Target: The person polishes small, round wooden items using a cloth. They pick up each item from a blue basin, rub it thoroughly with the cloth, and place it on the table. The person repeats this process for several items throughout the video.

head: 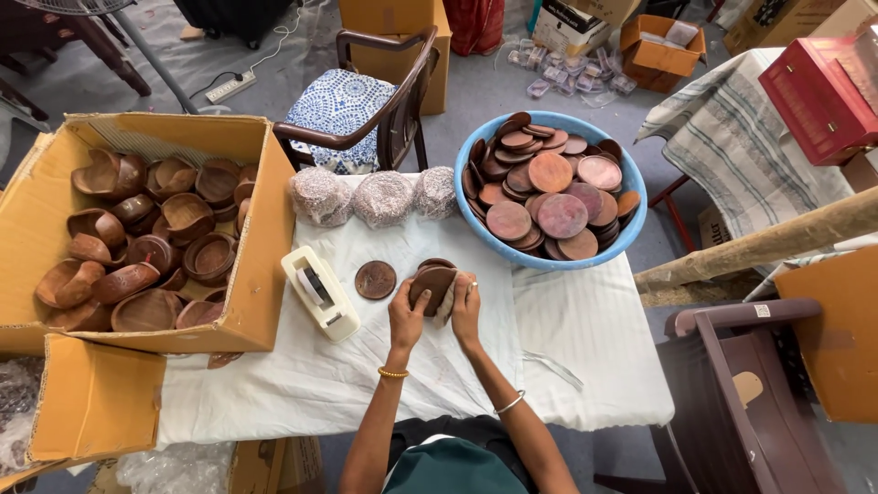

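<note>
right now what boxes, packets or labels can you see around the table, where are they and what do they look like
Open cardboard box: table's left end, tan, full of wooden bowls.
Three wrapped bundles: table's far edge, rounded, speckled wrap.
Red box: far right on striped cloth, rectangular.
Orange-brown carton: floor beyond, open.
Small white label: dark chair at right.

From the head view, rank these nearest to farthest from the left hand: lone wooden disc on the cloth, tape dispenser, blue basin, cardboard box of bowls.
From the left hand:
1. Lone wooden disc, just up-left.
2. Tape dispenser, further left.
3. Blue basin and cardboard box of bowls: opposite sides, too close to call.
</note>
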